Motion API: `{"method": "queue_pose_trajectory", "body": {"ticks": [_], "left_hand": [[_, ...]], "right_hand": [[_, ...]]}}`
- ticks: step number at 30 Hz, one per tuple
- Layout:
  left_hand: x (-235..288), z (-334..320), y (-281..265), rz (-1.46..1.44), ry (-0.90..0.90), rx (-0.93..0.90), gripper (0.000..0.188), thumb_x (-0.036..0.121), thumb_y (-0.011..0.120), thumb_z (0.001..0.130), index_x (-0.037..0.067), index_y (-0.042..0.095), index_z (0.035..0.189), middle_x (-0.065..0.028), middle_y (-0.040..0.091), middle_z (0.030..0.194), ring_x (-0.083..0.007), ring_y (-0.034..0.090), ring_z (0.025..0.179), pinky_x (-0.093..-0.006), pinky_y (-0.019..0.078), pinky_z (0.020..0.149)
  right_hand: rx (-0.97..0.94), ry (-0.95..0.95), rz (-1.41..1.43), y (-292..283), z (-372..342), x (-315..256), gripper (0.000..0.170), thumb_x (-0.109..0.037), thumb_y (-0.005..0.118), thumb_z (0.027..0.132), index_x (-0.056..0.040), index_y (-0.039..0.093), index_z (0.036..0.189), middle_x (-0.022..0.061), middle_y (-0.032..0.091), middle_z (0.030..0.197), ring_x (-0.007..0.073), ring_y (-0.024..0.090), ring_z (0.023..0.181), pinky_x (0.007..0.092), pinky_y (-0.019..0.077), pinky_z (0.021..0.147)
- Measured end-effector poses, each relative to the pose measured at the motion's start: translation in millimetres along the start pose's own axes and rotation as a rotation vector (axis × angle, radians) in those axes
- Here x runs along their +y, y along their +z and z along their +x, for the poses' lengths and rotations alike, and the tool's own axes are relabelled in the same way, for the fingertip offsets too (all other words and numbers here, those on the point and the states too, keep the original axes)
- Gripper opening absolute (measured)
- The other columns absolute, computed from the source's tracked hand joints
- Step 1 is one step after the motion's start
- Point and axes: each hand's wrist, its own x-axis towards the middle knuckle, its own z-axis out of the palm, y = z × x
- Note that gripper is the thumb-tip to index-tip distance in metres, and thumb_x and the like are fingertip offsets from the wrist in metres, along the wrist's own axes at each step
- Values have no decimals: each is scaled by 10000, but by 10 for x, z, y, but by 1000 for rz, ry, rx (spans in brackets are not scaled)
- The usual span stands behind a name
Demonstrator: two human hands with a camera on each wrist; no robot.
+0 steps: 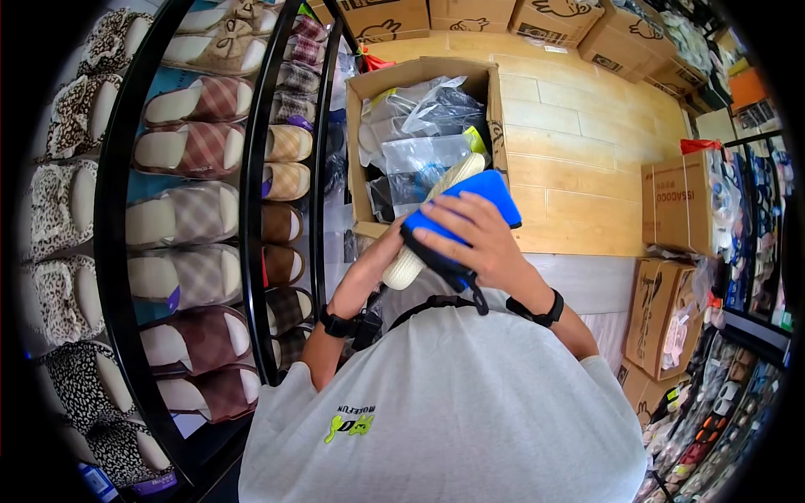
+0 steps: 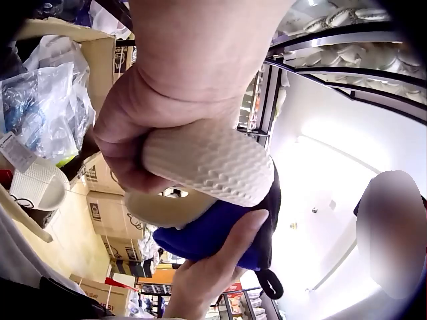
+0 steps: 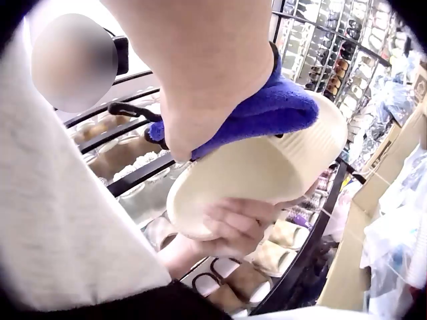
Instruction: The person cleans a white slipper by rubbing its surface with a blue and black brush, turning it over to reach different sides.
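Note:
In front of the waist, my left hand [image 1: 381, 251] grips a cream slipper [image 1: 402, 272], its fingers curled round it. The textured sole [image 2: 210, 163] faces the left wrist camera. My right hand [image 1: 480, 243] holds a blue cloth [image 1: 493, 194] with black trim and a small dangling loop against the slipper. From the head view its fingers lie spread across the cloth, while the left wrist view shows its thumb [image 2: 243, 233] on the near side. The slipper's smooth footbed [image 3: 247, 167] shows in the right wrist view, with left-hand fingers [image 3: 240, 223] along its lower edge.
An open cardboard box [image 1: 495, 109] with plastic-bagged goods stands just beyond the hands. Left is a black-framed rack [image 1: 109, 210] of plaid and leopard-print slippers. Closed cartons [image 1: 470, 15] line the back; more cartons [image 1: 675, 197] and shelves of footwear stand at right.

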Motion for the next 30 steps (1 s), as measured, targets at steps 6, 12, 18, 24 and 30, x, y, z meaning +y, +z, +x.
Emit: {"method": "queue_pose_trajectory", "body": {"ticks": [6, 12, 18, 24, 30], "left_hand": [[-407, 151, -162, 14, 331, -28, 487, 332, 433, 1223, 51, 540, 1605, -43, 658, 1475, -120, 659, 1293, -269, 532, 1096], [-318, 118, -120, -65, 185, 17, 514, 378, 434, 1217, 55, 521, 1607, -45, 658, 1455, -137, 686, 1247, -286, 555, 1070], [-735, 247, -489, -12, 301, -173, 572, 264, 415, 1214, 16, 367, 1727, -99, 449, 1720, -204, 421, 1598, -336, 322, 1313], [-718, 267, -474, -130, 211, -172, 540, 256, 368, 1237, 11, 383, 1719, -99, 465, 1703, -182, 459, 1561, -330, 350, 1294], [-1475, 1076, -728, -156, 130, -219, 529, 325, 435, 1227, 26, 492, 1660, -80, 571, 1591, -140, 569, 1432, -287, 450, 1196]], "right_hand": [[-5, 89, 40, -94, 64, 123, 657, -149, 721, 896, -210, 663, 1547, 89, 626, 1597, 333, 580, 1476, 526, 427, 1250], [-22, 29, 58, -51, 132, 0, 742, -139, 769, 817, -184, 660, 1549, 108, 638, 1566, 327, 602, 1446, 538, 439, 1242], [-31, 36, 68, -89, 146, 157, 723, -170, 799, 846, -204, 656, 1553, 87, 627, 1593, 324, 591, 1463, 530, 433, 1252], [-4, 54, 26, -9, 147, 92, 667, -168, 766, 859, -175, 682, 1521, 96, 638, 1578, 333, 594, 1456, 540, 434, 1243], [6, 117, 24, -62, 129, 170, 675, -158, 767, 872, -190, 669, 1540, 88, 637, 1580, 327, 584, 1463, 533, 435, 1242]]}}
